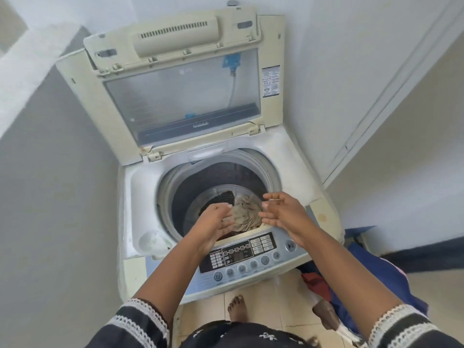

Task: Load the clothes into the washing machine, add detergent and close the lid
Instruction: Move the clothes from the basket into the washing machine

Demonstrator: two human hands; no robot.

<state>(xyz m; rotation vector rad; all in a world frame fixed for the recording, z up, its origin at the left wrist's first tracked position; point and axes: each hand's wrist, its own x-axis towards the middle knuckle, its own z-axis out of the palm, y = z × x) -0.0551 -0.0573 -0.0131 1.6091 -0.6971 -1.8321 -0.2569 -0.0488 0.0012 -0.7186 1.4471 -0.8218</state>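
Observation:
A cream top-loading washing machine point(140, 197) stands in front of me with its lid point(175, 79) folded up against the wall. Inside the drum point(185, 194) lie a beige crumpled garment point(244, 212) and a dark garment point(227, 197). My left hand point(217, 222) hovers over the drum's front rim, fingers relaxed, holding nothing. My right hand point(283, 212) is beside it on the right, fingers spread and empty, just above the beige garment. The control panel point(248, 254) runs below both wrists.
A blue bag or basket point(381, 275) with red and other clothes point(316, 285) sits on the tiled floor at the right. White walls close in on the left and back, and a white door point(376, 71) is at the right. My bare foot point(237, 307) is before the machine.

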